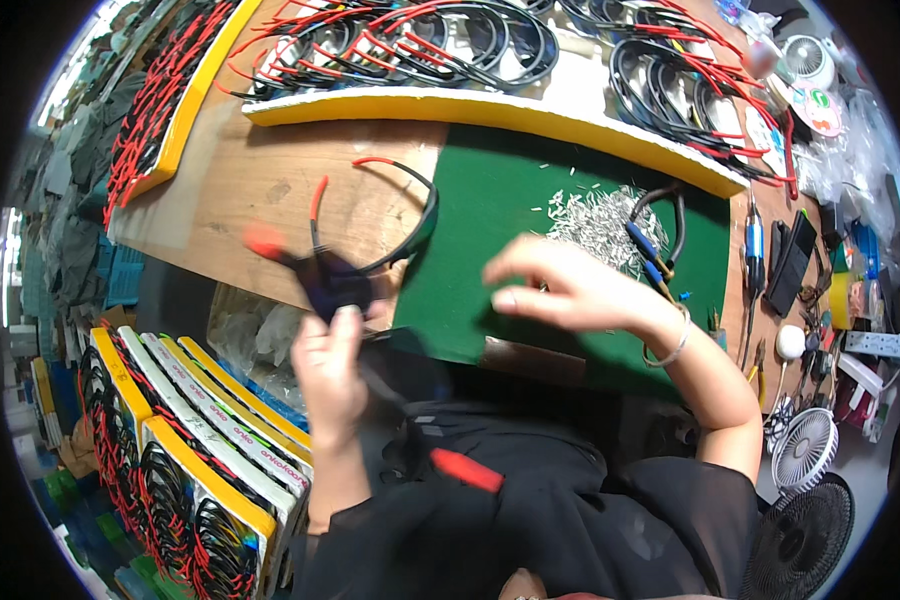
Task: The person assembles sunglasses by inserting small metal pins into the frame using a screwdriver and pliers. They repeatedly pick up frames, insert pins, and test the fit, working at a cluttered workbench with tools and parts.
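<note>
My left hand [332, 375] is closed, thumb on top, round a dark piece with a black curved band [428, 215] rising from it. Red tips end the band, and a blurred orange-red end [263, 241] sticks out at the left. Motion smears the held piece, so its exact kind cannot be made out. Over the green mat [460, 300] hovers my right hand [555, 285], thumb and forefinger apart, with nothing visible held. Just beyond it lies a heap of small silvery metal pieces [600, 225]. Blue-handled pliers [648, 245] rest at the heap's right side.
Along the back, a yellow-edged foam tray [490, 110] holds several black bands with red ends. Similar trays stand at the far left [185, 110] and lower left [210, 465]. A blue pen-shaped tool [754, 245], a white fan [805, 450] and a power strip [875, 344] are at the right.
</note>
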A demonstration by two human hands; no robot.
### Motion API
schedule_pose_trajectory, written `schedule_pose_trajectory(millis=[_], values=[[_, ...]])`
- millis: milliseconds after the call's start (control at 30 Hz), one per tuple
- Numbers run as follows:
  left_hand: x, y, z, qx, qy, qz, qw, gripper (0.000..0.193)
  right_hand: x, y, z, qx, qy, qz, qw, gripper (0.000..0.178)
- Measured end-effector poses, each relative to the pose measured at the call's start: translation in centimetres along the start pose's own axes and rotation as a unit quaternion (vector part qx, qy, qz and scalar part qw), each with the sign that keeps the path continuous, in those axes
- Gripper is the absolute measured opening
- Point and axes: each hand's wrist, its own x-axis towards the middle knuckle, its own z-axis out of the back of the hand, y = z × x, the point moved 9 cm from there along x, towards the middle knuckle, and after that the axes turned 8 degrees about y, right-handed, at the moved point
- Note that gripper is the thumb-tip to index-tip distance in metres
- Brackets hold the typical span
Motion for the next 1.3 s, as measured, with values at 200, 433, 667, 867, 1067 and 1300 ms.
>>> schedule_pose_trajectory(millis=[200,433,667,867,1067,1300], values=[[0.5,0.6,3.8,-0.092,-0.06,-0.03,0.994,0.028,7.5,0.3,0.9,-0.338,-0.123,0.082,0.929,0.02],[2.1,0.7,12.7,0.068,-0.215,-0.036,0.974,0.024,-3.6,5.2,2.3,-0.344,-0.194,0.039,0.918,0.018],[9.3,-0.4,9.2,0.529,-0.133,0.063,0.835,0.043,-11.7,5.7,2.0,-0.326,-0.318,-0.044,0.889,0.017],[2.8,-3.9,-8.2,0.193,0.078,-0.141,0.968,0.053,-12.5,5.5,0.1,-0.331,-0.316,-0.054,0.887,0.022],[1.1,2.5,-14.8,-0.027,0.146,-0.029,0.988,0.044,-13.5,6.1,0.0,-0.22,-0.301,0.005,0.928,0.035],[0.8,3.6,-17.1,0.067,0.181,-0.039,0.98,0.034,-18.5,2.4,0.8,0.094,-0.37,-0.107,0.918,0.046]])
